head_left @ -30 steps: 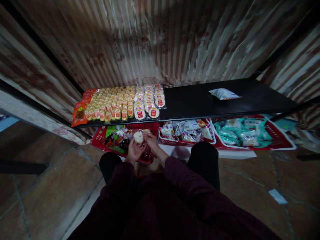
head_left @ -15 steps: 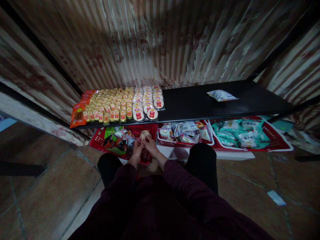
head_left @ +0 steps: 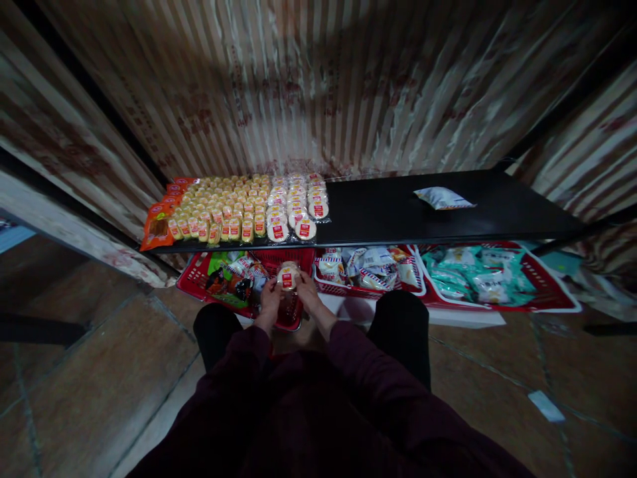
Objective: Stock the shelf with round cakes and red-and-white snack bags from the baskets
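Between my two hands is a round, pale packaged pastry [head_left: 287, 279] with a red label facing up. My left hand [head_left: 270, 297] grips its left edge, and my right hand [head_left: 307, 292] is closed on its right edge. Both hands are over the right part of a red basket [head_left: 192, 277], in front of the shelf. Similar round pastries [head_left: 305, 230] lie in overlapping columns on the black shelf [head_left: 378, 216]. To their left stand rows of small yellow wrapped cakes [head_left: 233, 229], then orange packets [head_left: 158, 229] at the shelf's left end.
A white packet [head_left: 442, 198] lies on the shelf's right half. Below, one red basket holds blue-and-white packets [head_left: 378, 265], another teal packets [head_left: 490, 279]. Green and black packets [head_left: 229, 285] fill the left basket's left side. My knees flank the work area; a white card-like piece [head_left: 546, 405] lies on the tiles.
My hands have spread apart from being close together, and the round pastry now shows flat with its label up. The view has shifted slightly.
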The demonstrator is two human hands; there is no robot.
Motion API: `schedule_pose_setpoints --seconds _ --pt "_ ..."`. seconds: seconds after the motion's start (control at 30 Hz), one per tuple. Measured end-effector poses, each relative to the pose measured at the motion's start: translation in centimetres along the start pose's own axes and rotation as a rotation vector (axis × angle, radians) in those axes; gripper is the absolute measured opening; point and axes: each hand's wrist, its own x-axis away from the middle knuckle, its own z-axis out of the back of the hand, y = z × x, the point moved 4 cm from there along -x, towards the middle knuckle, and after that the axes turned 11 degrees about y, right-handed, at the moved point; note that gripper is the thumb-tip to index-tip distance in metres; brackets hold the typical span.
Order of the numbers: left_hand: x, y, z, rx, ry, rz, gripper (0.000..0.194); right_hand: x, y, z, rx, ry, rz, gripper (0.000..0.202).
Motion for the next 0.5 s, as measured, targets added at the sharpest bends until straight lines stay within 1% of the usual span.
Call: schedule_pose_setpoints --seconds 0.1,0.2,0.37,0.5 --pt "0.1 0.1 0.0 0.024 -0.028 0.055 0.020 0.0 0.1 0.0 0.000 0.001 0.006 0.028" --pt "0.3 0.3 0.0 0.063 -0.034 0.067 0.024 -0.2 0.1 0.2 0.019 -0.007 0.075 0.030" --pt "0.7 0.9 -0.2 0.066 0.002 0.030 0.030 -0.8 0.3 0.9 0.120 0.012 0.218 0.033" --pt "1.3 1.9 -0.9 0.026 -0.019 -0.074 0.035 -1.0 -0.6 1.6 0.219 0.044 0.321 0.035"
